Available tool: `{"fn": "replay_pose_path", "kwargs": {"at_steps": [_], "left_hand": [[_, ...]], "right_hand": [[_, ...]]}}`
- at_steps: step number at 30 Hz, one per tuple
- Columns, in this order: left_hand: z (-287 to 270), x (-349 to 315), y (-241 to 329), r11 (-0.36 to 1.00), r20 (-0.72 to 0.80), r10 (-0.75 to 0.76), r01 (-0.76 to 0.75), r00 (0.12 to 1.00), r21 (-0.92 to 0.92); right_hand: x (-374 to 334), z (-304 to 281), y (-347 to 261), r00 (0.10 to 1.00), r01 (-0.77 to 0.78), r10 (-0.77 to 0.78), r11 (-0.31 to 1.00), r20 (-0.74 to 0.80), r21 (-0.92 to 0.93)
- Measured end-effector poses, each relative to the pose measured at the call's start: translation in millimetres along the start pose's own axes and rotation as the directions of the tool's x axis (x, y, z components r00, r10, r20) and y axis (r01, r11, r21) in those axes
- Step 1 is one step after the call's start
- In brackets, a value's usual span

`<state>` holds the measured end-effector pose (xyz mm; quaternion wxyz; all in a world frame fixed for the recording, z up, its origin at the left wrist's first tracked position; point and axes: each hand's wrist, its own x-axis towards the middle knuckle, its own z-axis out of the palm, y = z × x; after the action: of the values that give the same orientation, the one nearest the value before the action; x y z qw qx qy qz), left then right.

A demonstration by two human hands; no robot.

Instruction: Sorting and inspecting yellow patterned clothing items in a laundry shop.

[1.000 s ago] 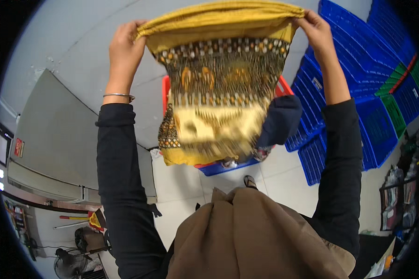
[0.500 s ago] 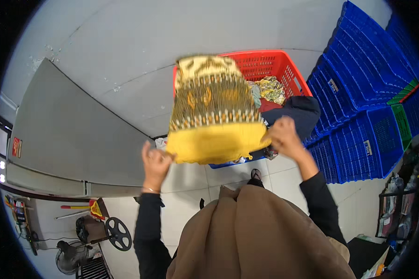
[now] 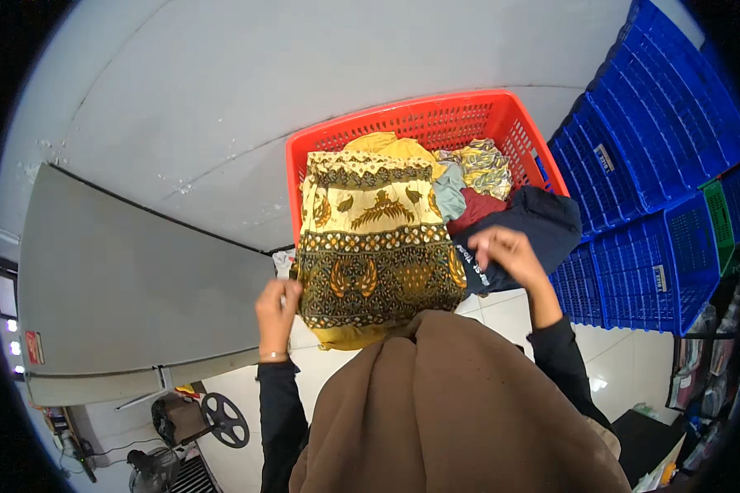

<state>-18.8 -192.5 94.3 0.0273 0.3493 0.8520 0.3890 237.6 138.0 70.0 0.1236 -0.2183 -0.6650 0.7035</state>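
A batik-patterned cloth (image 3: 376,230) in cream, brown and gold, with a yellow lower edge, hangs spread over the near side of the red laundry basket (image 3: 296,177). At its left edge my left hand (image 3: 278,311) is closed, with the fingertips against the fabric. My right hand (image 3: 510,256) hovers just off the cloth's right edge, above a dark navy garment (image 3: 538,218). Its fingers are loosely bent and apart, with no fabric visible in them. Inside the basket lie a yellow cloth (image 3: 399,148), a grey-green cloth (image 3: 450,193), a dark red cloth (image 3: 478,207) and a yellow-white patterned cloth (image 3: 485,168).
Blue plastic crates (image 3: 625,271) are stacked at the right, with a green crate (image 3: 718,218) among them. A grey refrigerator (image 3: 140,279) stands at the left. Behind the basket is a pale wall (image 3: 345,57). A black handwheel (image 3: 224,421) and a fan (image 3: 152,468) are at the lower left.
The batik cloth, held up by its yellow edge before, has come down over the basket's near side, its patterned face now spread. My right hand has come off its corner.
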Motion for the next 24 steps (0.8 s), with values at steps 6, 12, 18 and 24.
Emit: {"fn": "replay_pose_path", "kwargs": {"at_steps": [6, 12, 18, 24], "left_hand": [[70.4, 139.4, 10.2, 0.994, -0.036, -0.1, 0.101, 0.994, 0.041], [114.4, 193.1, -7.0, 0.954, -0.013, -0.004, 0.008, 1.0, 0.299], [104.1, 233.6, -23.9, 0.948, 0.035, -0.274, 0.276, 0.961, -0.158], [94.2, 260.8, -50.9, 0.322, 0.367, -0.397, 0.502, 0.841, -0.803]], "right_hand": [[149.8, 9.5, 13.3, 0.922, -0.379, 0.372, 0.924, -0.109, -0.049], [201.8, 21.4, 30.8, 0.888, -0.457, 0.455, 0.89, -0.067, -0.007], [212.2, 22.2, 18.4, 0.84, -0.419, 0.533, 0.528, 0.095, 0.739], [245.9, -1.5, 40.2, 0.805, -0.215, 0.53, 0.679, -0.266, 0.702]]}}
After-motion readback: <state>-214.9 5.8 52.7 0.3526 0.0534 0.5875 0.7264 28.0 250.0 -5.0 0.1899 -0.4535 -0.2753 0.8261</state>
